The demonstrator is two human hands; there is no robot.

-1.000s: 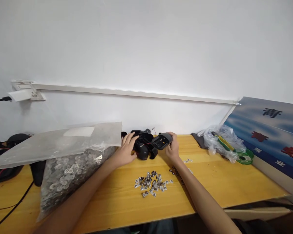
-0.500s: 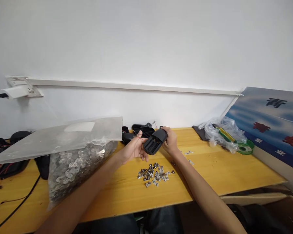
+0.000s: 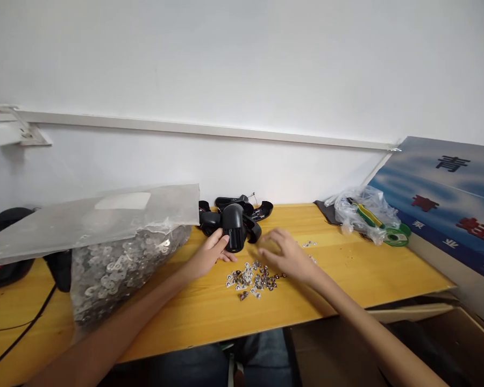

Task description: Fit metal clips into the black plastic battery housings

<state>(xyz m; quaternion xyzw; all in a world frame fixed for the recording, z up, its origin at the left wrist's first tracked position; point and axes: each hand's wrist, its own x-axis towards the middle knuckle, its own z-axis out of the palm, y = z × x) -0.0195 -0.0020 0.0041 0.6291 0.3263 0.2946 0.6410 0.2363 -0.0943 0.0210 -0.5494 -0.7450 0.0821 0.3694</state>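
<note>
My left hand [image 3: 212, 253] grips a black plastic housing [image 3: 233, 217] by its left side, thumb on the front. Its open battery compartment [image 3: 236, 236] faces me. My right hand [image 3: 284, 252] hovers just right of the housing, fingers bent and apart, with nothing visible in them. Below and between both hands lies a loose pile of small metal battery contacts [image 3: 258, 277] on the yellow table [image 3: 210, 322]. Other black casing parts [image 3: 262, 210] rest behind the housing, against the wall.
A clear bag full of metal pieces [image 3: 121, 269] stands at the left, beside a black cable [image 3: 32, 322]. Yellow-green pliers [image 3: 369, 216] lie on crumpled plastic [image 3: 353, 204] at the right, near a green spool [image 3: 397, 236]. A cardboard box [image 3: 447, 328] sits below the table edge.
My right hand has let go of the housing and moved down toward the metal contacts. My left hand has closed on the housing, which is now more upright and further left.
</note>
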